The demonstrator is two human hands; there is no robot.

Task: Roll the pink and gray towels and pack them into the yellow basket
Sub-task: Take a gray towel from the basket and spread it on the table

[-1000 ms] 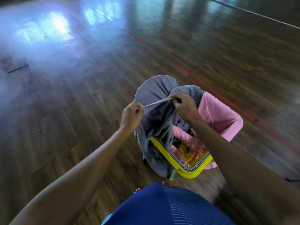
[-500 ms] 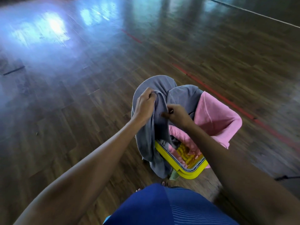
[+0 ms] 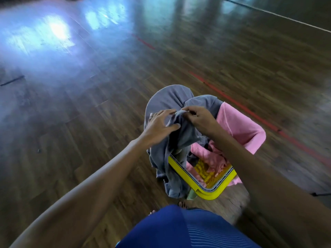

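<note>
Evidently neither is rolled: gray towel (image 3: pixel 171 98) and pink towel (image 3: pixel 239 127) hang loose over the yellow basket (image 3: pixel 180 170) rim; right hand (image 3: pixel 199 119) pinches gray cloth, left hand (image 3: pixel 160 125) lies spread on it.

one gray towel (image 3: pixel 170 97), one pink towel (image 3: pixel 240 126), one yellow basket (image 3: pixel 180 169), one left hand (image 3: pixel 159 124), one right hand (image 3: pixel 200 119).

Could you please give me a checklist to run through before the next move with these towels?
1. Pinch of right hand on gray towel edge: ok.
2. Grip of left hand on gray towel: cannot tell; fingers straight.
3. Rolling of gray towel: not ok; draped over yellow basket rim.
4. Rolling of pink towel: not ok; bunched in yellow basket, hanging over its far side.
</note>
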